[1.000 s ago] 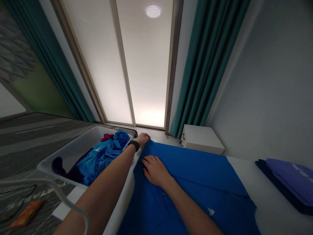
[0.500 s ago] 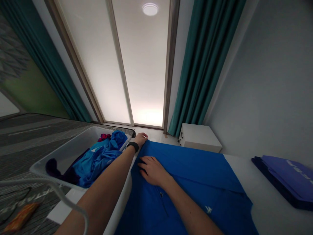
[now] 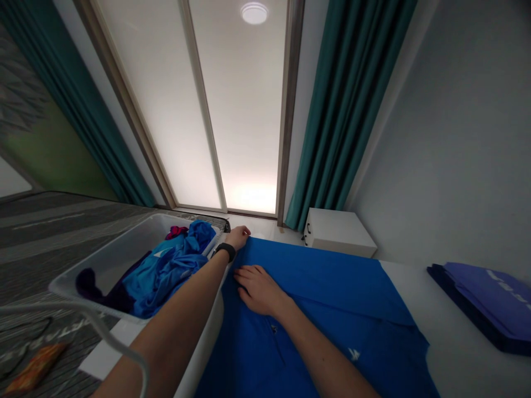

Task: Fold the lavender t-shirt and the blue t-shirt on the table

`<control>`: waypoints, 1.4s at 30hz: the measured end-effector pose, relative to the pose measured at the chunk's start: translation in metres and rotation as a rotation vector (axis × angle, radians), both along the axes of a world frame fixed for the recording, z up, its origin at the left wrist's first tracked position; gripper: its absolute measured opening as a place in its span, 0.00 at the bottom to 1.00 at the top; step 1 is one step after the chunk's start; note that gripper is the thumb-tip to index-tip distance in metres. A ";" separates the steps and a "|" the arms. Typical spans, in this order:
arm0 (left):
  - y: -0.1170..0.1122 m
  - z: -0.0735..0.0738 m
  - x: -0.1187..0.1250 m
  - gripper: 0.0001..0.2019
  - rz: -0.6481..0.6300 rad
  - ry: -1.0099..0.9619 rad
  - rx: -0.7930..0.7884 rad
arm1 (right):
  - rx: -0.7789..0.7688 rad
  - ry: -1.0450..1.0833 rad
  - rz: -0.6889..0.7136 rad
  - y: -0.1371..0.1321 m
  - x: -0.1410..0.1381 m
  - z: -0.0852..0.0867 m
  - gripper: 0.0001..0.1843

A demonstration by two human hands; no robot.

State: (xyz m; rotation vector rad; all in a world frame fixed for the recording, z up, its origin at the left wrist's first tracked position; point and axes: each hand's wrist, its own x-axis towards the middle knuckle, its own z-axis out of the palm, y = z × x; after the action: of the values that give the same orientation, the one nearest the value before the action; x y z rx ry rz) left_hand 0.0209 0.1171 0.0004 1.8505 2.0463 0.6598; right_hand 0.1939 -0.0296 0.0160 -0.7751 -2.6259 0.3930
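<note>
R hand (image 3: 261, 288): open, palm down, fingers together & pointing left, laid flat on the blue garment (image 3: 340, 282) nr. its left edge; R forearm enters from lower right, crossing above the cloth. L hand (image 3: 238, 236): L arm outstretched from lower left, wrist bent, fingers curled at the garment's far left corner; cannot tell whether they pinch the cloth. Dark watch (image 3: 227, 250) on L wrist. Garment spread out over the white bench (image 3: 450, 354), w/ a small white logo (image 3: 354, 354) on the near right portion. Just left of bench & L forearm: translucent tub (image 3: 120, 258) w/ crumpled blue clothes (image 3: 166, 273), plus dark purple & red pcs. To the right, on bench, apart from garment: folded purple cloth (image 3: 481, 293) atop navy cloth (image 3: 512, 346). Beyond bench: white cabinet (image 3: 340, 231) w/ dark handles, teal curtain (image 3: 348, 121), pale sliding doors (image 3: 246, 127).
</note>
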 end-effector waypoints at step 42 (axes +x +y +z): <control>-0.089 0.042 0.018 0.10 -0.280 0.290 0.033 | -0.071 0.011 -0.295 0.026 0.044 0.022 0.13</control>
State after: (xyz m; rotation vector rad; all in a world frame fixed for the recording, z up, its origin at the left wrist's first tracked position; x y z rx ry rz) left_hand 0.0390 0.0281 0.0428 2.3091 1.8893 0.3699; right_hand 0.2379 -0.0034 0.0383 -1.1603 -2.4463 0.4058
